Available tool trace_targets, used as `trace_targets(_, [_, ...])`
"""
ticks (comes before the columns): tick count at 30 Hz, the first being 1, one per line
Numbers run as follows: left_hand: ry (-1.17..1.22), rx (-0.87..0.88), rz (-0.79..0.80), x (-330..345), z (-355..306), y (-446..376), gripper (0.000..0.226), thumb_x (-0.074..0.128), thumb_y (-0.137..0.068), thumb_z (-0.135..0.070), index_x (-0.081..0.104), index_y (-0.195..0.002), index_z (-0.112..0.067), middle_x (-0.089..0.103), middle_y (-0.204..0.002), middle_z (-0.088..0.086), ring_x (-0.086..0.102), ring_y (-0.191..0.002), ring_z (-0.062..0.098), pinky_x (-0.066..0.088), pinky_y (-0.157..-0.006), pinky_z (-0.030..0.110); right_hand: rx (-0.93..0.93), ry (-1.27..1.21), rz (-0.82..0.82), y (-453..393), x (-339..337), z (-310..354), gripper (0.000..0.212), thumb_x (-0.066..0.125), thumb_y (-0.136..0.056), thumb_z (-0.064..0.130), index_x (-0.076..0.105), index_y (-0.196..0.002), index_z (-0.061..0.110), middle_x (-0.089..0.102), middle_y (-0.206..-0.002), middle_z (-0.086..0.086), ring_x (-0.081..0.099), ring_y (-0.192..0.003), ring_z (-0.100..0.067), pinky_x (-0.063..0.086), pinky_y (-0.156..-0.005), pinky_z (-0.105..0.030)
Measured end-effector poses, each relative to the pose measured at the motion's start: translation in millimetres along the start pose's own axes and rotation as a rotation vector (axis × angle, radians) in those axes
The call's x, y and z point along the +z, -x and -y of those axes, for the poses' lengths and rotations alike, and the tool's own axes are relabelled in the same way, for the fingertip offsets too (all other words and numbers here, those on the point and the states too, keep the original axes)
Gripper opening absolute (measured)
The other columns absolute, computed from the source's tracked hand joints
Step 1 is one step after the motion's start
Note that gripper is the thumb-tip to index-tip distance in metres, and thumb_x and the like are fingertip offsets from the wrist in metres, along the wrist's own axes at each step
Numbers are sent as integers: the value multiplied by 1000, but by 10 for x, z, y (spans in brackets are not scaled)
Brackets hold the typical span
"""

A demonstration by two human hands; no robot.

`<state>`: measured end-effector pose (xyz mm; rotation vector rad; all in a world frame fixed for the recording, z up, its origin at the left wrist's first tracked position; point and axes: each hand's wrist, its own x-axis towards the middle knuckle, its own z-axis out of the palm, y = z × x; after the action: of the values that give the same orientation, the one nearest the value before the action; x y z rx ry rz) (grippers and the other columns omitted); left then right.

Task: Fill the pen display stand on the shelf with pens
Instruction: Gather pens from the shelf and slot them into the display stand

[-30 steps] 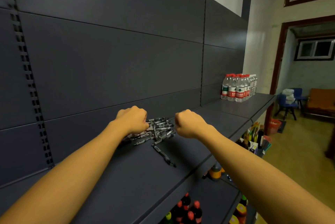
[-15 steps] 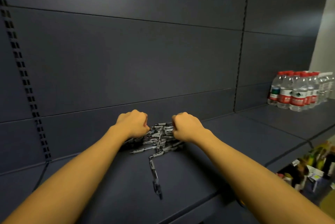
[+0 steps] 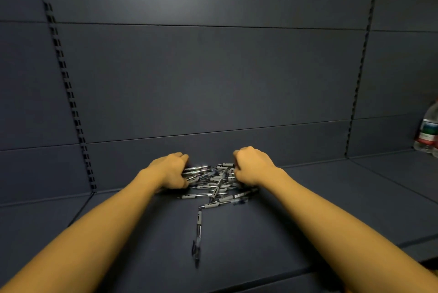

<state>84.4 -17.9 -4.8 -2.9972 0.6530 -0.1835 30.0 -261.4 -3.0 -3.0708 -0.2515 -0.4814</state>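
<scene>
A loose pile of grey-and-black pens (image 3: pixel 214 182) lies on the dark shelf (image 3: pixel 320 209), close to the back panel. My left hand (image 3: pixel 171 170) grips the left side of the pile with curled fingers. At the right side my right hand (image 3: pixel 251 167) does the same, its knuckles up. Between the two hands the pens lie crossed over each other. One single pen (image 3: pixel 198 233) lies apart from the pile, pointing toward the shelf's front edge. No pen display stand is in view.
Water bottles (image 3: pixel 429 131) with red and green labels stand at the far right on the neighbouring shelf section. Slotted uprights (image 3: pixel 68 93) run up the dark back panel at left and right. The shelf's front edge is near the frame bottom.
The view has swung left, so the bottles and doorway slid out to the right. Both hands stayed on the pile and closed in on it. The single pen has not moved.
</scene>
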Motion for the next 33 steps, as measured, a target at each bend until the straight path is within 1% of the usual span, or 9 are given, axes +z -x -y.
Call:
trace_targets(4, [12,26,62,24,75,-66,79,79,-67,-44,46,-136,-23,50,-129,-4,56,-113,21,52,-96,41,3,-26,-12,-59,-21,-16,13,55,-89,18,57,-99,10,62,-105,-11,61,-90,-32,48,-71,-37])
trace_targets(7, [27,62,103,68,95,-115,85,81,-66,-39,44,-142,-24,50,-132,-6,55,-117,19,50,-100,39,-2,-29,-12,-93,-6,-2,12,55,-89,17,57,-98,9,62,-105,-12,61,-91,-33,50,-71,-38])
trace_targets(11, [15,77,107,148,86,-175,81,83,-69,-34,46,-140,-21,49,-127,-4,55,-113,20,51,-98,39,-9,-28,-16,-115,14,42,14,54,-89,16,58,-100,7,62,-105,-13,60,-89,-32,50,-71,-38])
trace_targets(14, [-42,83,108,184,66,-224,82,84,-70,-33,45,-140,-16,44,-127,-1,54,-114,23,52,-96,39,-14,-19,-12,-115,39,66,13,56,-89,17,57,-99,9,62,-106,-12,58,-88,-30,47,-70,-37])
trace_targets(17, [-87,71,117,225,25,-254,71,83,-73,-31,49,-132,-10,40,-126,4,49,-111,24,52,-93,38,-14,-17,-7,-103,50,69,17,57,-92,21,59,-104,9,62,-109,-12,61,-96,-32,48,-73,-37])
trace_targets(19, [-84,67,103,246,1,-274,68,84,-72,-31,50,-126,-9,39,-125,6,48,-109,25,51,-92,37,-13,-20,-5,-98,50,65,18,57,-93,22,59,-104,9,62,-109,-12,61,-96,-32,51,-75,-39])
trace_targets(26, [-53,81,77,294,4,-322,71,86,-71,-32,47,-127,-10,39,-125,7,46,-115,26,49,-97,38,-16,-26,4,-86,85,78,15,56,-90,19,60,-101,9,62,-106,-11,61,-91,-31,54,-75,-40])
trace_targets(30, [-64,82,70,331,43,-317,70,84,-71,-34,46,-125,-11,41,-123,8,45,-115,29,47,-100,42,-12,-38,9,-90,88,99,15,56,-90,19,60,-100,9,62,-105,-11,62,-91,-32,52,-73,-37])
trace_targets(33, [-68,61,93,350,66,-325,71,81,-73,-37,46,-130,-13,41,-126,8,44,-117,31,46,-103,44,-11,-47,8,-86,91,127,16,56,-89,18,61,-101,9,62,-105,-10,62,-92,-32,50,-71,-36])
